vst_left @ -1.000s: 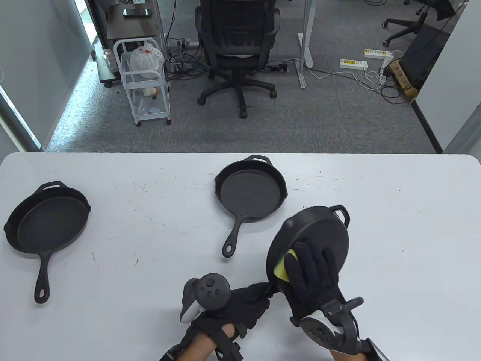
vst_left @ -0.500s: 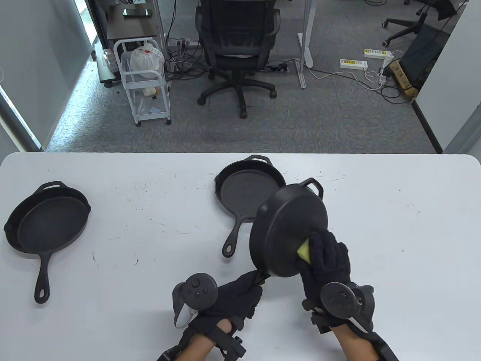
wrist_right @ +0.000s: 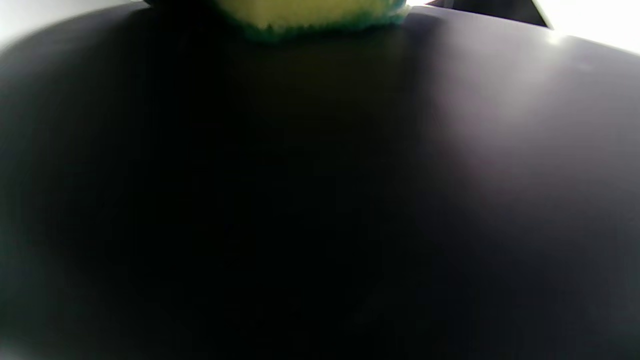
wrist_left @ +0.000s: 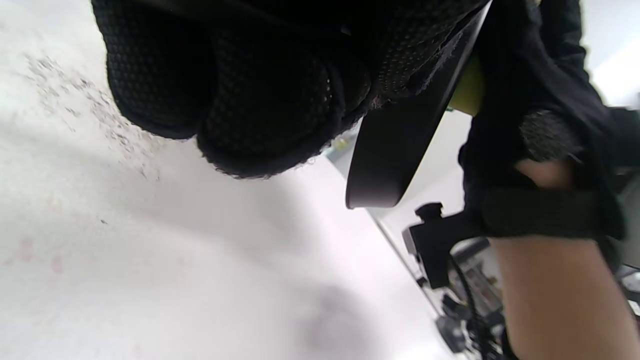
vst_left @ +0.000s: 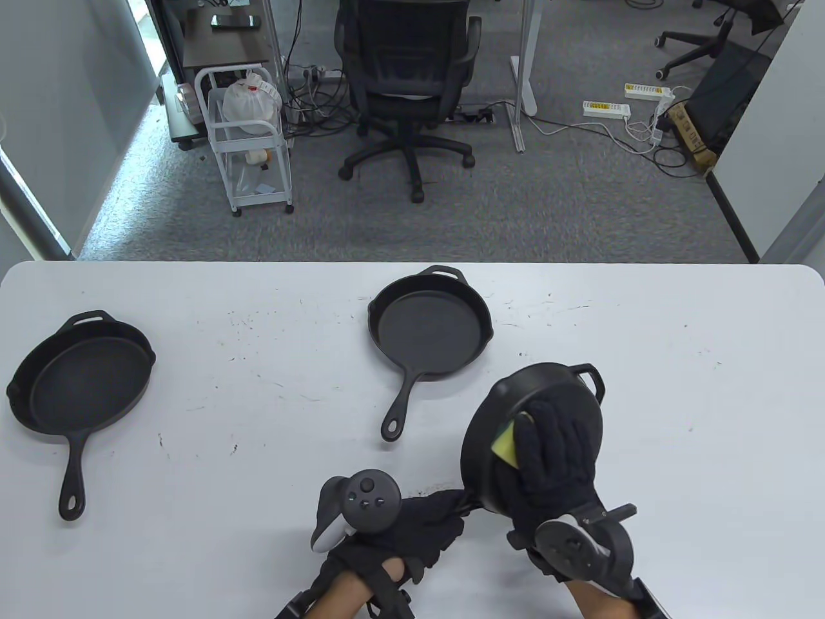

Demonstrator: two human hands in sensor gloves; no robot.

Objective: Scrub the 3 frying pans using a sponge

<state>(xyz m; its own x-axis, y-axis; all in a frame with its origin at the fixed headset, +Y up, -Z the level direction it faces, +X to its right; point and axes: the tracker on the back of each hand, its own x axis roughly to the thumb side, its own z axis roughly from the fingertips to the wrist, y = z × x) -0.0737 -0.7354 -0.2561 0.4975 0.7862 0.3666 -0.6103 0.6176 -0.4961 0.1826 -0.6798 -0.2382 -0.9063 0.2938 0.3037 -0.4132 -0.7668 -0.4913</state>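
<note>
Table view: 3 black frying pans on the white table. The left pan is lying flat near the left edge, handle pointing toward the person. The middle pan is lying flat near table center, handle angling down-left. The held pan is sitting tilted up over the table on the right, its underside facing the person. The left hand is gripping that pan's handle, fingers curled round it where it meets the pan body. The right hand is pressing a yellow sponge flat against the pan's underside; fingers are lying mostly straight over the sponge, only its left edge showing. Beyond the table, an office chair and a white cart are standing on grey carpet.

Left wrist view: gloved fingers are bunching tight at the top, closed on something hidden beneath them. The held pan's rim is running edge-on just beside them, above the table surface. A sliver of sponge is showing between the pan and the right hand's glove.

Right wrist view: the dark pan surface is filling nearly the whole frame, blurred. The sponge is touching it at the top edge, yellow with a green underside. The hand itself is not showing here.
</note>
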